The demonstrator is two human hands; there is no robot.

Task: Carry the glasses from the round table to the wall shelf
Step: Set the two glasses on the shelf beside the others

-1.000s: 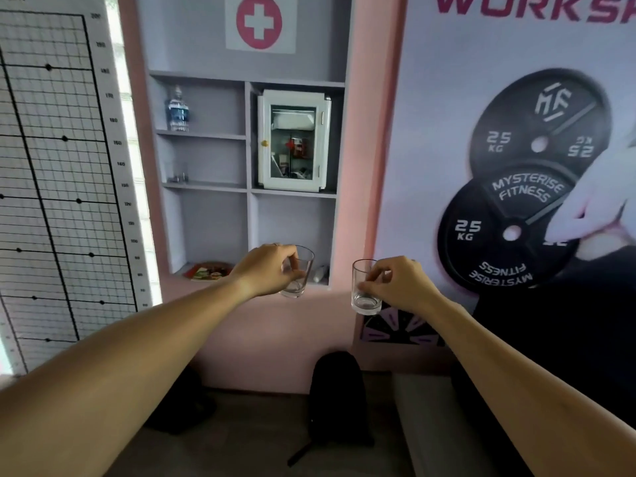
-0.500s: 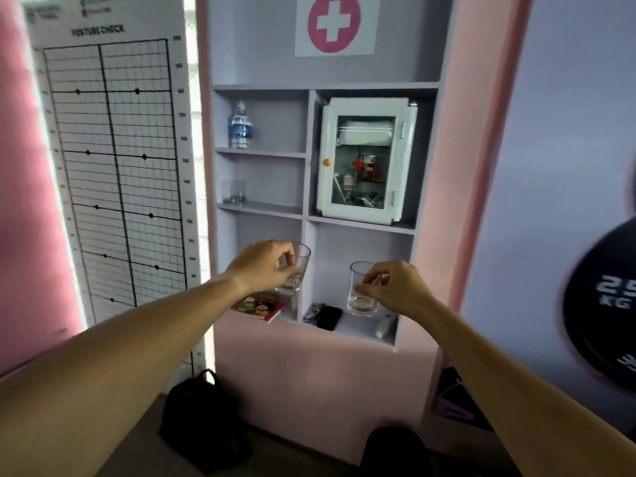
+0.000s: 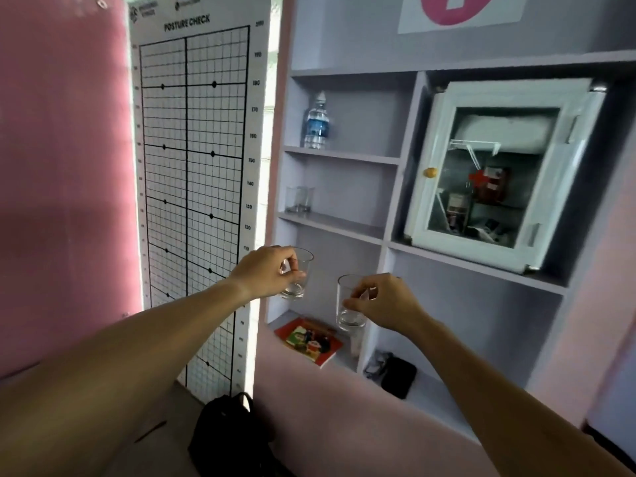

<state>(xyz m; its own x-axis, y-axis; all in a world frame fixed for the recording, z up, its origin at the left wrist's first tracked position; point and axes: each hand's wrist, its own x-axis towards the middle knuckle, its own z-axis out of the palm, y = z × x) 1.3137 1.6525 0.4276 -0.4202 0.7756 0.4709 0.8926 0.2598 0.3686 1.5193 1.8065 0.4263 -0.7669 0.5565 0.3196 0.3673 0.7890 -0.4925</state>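
Observation:
My left hand (image 3: pixel 266 273) grips a clear drinking glass (image 3: pixel 298 277) by its side, held upright in the air before the lower left compartment of the wall shelf (image 3: pixel 335 223). My right hand (image 3: pixel 382 304) pinches the rim of a second clear glass (image 3: pixel 349 315), slightly lower and to the right, in front of the shelf's central divider. Two more clear glasses (image 3: pixel 299 199) stand on the middle left shelf board, above both hands.
A water bottle (image 3: pixel 316 123) stands on the upper left shelf. A white first-aid cabinet (image 3: pixel 499 173) fills the right compartment. A red booklet (image 3: pixel 309 340) and a black pouch (image 3: pixel 397 376) lie on the bottom ledge. A posture chart (image 3: pixel 192 166) hangs left; a black backpack (image 3: pixel 227 438) sits on the floor.
I have come closer to the shelf and turned left; the shelf now fills the view. Both hands still hold their glasses at about the same height.

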